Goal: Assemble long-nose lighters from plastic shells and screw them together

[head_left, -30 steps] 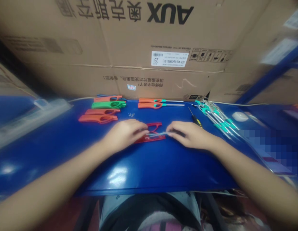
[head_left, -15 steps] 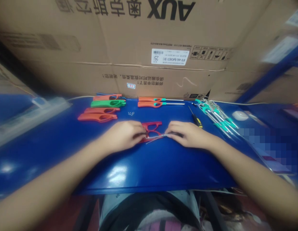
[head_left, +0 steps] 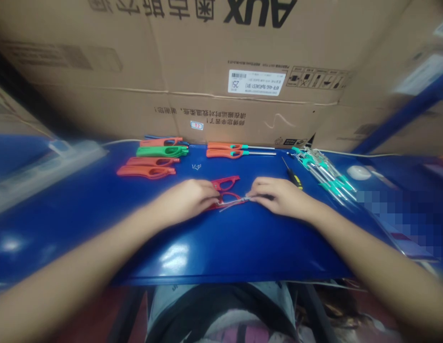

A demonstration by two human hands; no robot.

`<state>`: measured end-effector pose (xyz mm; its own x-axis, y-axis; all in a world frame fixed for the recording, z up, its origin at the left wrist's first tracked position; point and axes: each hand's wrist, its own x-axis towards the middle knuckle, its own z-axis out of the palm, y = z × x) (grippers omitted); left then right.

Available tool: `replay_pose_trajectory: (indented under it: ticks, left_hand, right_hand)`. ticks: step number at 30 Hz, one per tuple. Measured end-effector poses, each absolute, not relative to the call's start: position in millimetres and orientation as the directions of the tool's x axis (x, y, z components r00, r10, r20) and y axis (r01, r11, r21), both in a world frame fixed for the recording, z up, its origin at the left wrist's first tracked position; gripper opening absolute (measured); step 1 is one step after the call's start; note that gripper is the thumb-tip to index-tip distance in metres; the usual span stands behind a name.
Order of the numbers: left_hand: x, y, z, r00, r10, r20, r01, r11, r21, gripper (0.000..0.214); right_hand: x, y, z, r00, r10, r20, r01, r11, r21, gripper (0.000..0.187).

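Lower red piece [head_left: 238,196] mid-worktop [head_left: 224,252]; upper red piece [head_left: 216,185] just beside it, 12 o'clock. Left hand [head_left: 187,200] at its 9 o'clock, fingers bunched over the end, can't tell what exactly they grip. Right hand [head_left: 282,197] at 3 o'clock, fingertips pinching thin pale wire [head_left: 232,202] that runs toward left fingers. Step looks like lining wire up with lower piece; next move probably calls for small, steady fingertip adjustments, no tugging.

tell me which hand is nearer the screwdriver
Right. The right hand is just in front of the screwdriver; the left hand is farther left, at the red parts.
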<state>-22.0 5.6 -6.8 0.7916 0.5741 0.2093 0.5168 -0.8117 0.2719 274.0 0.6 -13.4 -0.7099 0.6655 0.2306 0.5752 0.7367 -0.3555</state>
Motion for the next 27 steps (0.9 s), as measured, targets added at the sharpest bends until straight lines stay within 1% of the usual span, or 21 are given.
replay_pose_trajectory:
  ticks: [4, 10, 12, 14, 16, 18, 20, 22, 25, 27]
  left_hand:
    - [-21, 5, -9, 0.788, 0.574, 0.222, 0.512, -0.812, 0.28, 0.023]
    - [-18, 4, -10, 0.779, 0.582, 0.235, 0.512, -0.806, 0.297, 0.021]
    - [-17, 4, -9, 0.773, 0.592, 0.228, 0.521, -0.797, 0.304, 0.02]
    - [-17, 3, -9, 0.768, 0.602, 0.219, 0.53, -0.789, 0.311, 0.019]
    - [-17, 4, -8, 0.768, 0.602, 0.219, 0.529, -0.788, 0.314, 0.018]
    - [-17, 4, -9, 0.77, 0.594, 0.232, 0.52, -0.795, 0.312, 0.018]
    - [-18, 5, -9, 0.767, 0.589, 0.254, 0.511, -0.801, 0.312, 0.017]
    - [-18, 5, -10, 0.758, 0.592, 0.272, 0.51, -0.799, 0.318, 0.015]
    - [-18, 5, -12, 0.744, 0.604, 0.287, 0.512, -0.791, 0.335, 0.013]
    - [-17, 5, -14, 0.737, 0.606, 0.3, 0.51, -0.789, 0.341, 0.012]
  right_hand:
    - [277, 3, -14, -0.724, 0.659, 0.203, 0.564, 0.736, -0.374, 0.016]
    - [277, 4, -14, -0.762, 0.615, 0.201, 0.546, 0.778, -0.311, 0.017]
    - [276, 2, -13, -0.779, 0.592, 0.207, 0.538, 0.8, -0.265, 0.018]
    - [274, 0, -11, -0.789, 0.58, 0.2, 0.55, 0.813, -0.191, 0.019]
    - [271, -3, -8, -0.791, 0.584, 0.186, 0.574, 0.812, -0.109, 0.021]
    - [269, -5, -6, -0.779, 0.604, 0.17, 0.604, 0.795, -0.058, 0.022]
    - [268, -8, -5, -0.763, 0.627, 0.16, 0.626, 0.777, -0.059, 0.019]
    - [266, -9, -5, -0.748, 0.643, 0.165, 0.638, 0.765, -0.089, 0.018]
    - [262, -12, -7, -0.744, 0.639, 0.194, 0.625, 0.769, -0.134, 0.033]
    - [257, -15, -9, -0.757, 0.621, 0.203, 0.603, 0.784, -0.148, 0.034]
